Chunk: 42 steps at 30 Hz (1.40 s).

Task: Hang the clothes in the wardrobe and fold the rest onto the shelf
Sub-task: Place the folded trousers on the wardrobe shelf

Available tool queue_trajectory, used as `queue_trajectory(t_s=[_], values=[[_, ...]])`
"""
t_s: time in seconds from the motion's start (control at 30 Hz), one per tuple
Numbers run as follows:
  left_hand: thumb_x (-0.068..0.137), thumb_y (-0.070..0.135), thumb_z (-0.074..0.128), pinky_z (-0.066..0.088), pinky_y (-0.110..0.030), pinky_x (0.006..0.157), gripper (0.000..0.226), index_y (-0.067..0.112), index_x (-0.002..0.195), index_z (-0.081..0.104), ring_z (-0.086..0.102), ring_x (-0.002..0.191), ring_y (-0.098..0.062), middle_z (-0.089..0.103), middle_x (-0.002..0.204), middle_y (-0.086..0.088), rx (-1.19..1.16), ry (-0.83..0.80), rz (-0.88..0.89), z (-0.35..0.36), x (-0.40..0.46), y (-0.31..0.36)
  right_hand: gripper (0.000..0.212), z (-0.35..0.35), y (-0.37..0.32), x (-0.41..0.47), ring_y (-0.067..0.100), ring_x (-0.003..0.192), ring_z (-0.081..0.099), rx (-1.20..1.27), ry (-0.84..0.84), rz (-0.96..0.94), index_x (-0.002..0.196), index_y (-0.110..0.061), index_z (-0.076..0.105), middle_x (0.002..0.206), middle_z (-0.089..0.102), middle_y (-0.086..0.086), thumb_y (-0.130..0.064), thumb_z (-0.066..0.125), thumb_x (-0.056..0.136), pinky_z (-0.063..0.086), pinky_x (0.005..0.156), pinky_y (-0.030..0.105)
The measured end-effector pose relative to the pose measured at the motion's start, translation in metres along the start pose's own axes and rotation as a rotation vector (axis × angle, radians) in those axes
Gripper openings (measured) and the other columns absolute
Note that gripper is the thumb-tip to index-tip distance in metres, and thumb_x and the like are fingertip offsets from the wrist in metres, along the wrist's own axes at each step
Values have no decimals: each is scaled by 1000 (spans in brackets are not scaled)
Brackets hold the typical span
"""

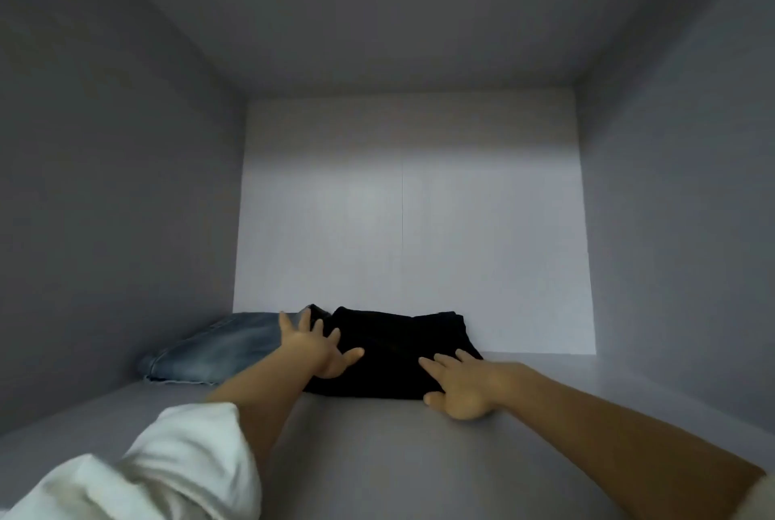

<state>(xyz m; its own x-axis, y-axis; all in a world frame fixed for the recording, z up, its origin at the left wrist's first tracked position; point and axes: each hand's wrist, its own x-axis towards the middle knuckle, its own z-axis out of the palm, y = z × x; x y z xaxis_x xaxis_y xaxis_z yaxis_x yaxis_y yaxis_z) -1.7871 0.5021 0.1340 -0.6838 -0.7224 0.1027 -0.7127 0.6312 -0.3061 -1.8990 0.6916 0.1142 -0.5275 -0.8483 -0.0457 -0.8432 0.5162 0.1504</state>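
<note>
A folded black garment [398,345] lies on the grey wardrobe shelf [377,456], close to the back wall. Folded blue jeans [218,347] lie beside it on the left, touching it. My left hand [318,345] rests flat on the black garment's left part with fingers spread. My right hand [457,387] touches the garment's front right edge with straight fingers, thumb on the shelf. A white sleeve [167,465] covers my left upper arm.
The compartment is a grey box: side walls left [105,226] and right [679,226], a pale back panel [411,226] and a ceiling [398,16]. Bare shelf surface lies to the right of the black garment and in front of both piles.
</note>
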Motion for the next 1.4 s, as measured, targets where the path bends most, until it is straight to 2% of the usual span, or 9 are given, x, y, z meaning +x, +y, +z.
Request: queue_trajectory(t_s=[0.17,0.3,0.37,0.5,0.63,0.8,1.0,1.17,1.4], values=[[93,62,26,5,-61,113,71,28,151,2,-10,145,-31,-4,159,-3,-196,38,41,3,-48,-12,54,-24,-9,-28,25,138,29,179,136,-112,147,-14,26,153,28,6,-39,33,100,24,113,33],[93,53,40,15,-53,114,60,29,146,26,12,144,-26,21,154,-2,-142,265,-31,-2,-114,-41,33,-38,-37,-61,23,101,58,377,316,-303,107,-8,62,105,64,5,-31,39,98,45,92,34],[92,49,42,25,-47,110,53,30,142,35,31,135,-26,36,145,-3,-212,379,-94,-5,-152,-58,29,-42,-57,-79,20,90,58,478,438,-400,95,-12,63,92,64,0,-30,41,97,44,83,31],[93,41,45,39,-38,93,40,28,131,49,49,117,-28,52,128,-3,-378,655,-200,8,-246,-86,23,-44,-115,-118,7,96,59,858,749,-576,108,-26,65,106,66,-9,-24,46,95,41,86,18],[92,38,47,39,-35,88,35,24,124,55,52,112,-27,56,123,-1,-462,793,-386,53,-350,-110,27,-13,-204,-167,16,86,63,1333,895,-801,94,-29,58,87,64,-10,-5,44,94,48,83,29],[94,34,46,37,-33,92,36,23,127,54,51,116,-23,54,129,1,-439,762,-611,126,-482,-145,22,64,-330,-219,24,90,62,1408,571,-911,103,-17,59,91,63,-1,-2,45,94,45,77,14],[94,32,47,40,-31,89,32,22,122,58,56,109,-19,59,122,3,-384,536,-859,226,-691,-170,21,161,-477,-336,7,82,65,1059,-43,-1194,92,-24,61,82,66,-8,-11,46,96,47,81,22],[94,35,45,39,-33,92,35,24,125,54,54,113,-20,56,127,2,-390,240,-1232,289,-862,-194,20,217,-593,-453,-3,82,63,707,-494,-1466,102,-28,62,89,66,-13,-24,43,98,45,67,10],[94,35,44,42,-38,97,38,21,130,50,51,119,-24,52,131,-3,-426,28,-1698,336,-1032,-216,26,237,-745,-593,13,85,59,454,-638,-1764,112,-11,62,93,64,0,-19,42,98,43,79,23]])
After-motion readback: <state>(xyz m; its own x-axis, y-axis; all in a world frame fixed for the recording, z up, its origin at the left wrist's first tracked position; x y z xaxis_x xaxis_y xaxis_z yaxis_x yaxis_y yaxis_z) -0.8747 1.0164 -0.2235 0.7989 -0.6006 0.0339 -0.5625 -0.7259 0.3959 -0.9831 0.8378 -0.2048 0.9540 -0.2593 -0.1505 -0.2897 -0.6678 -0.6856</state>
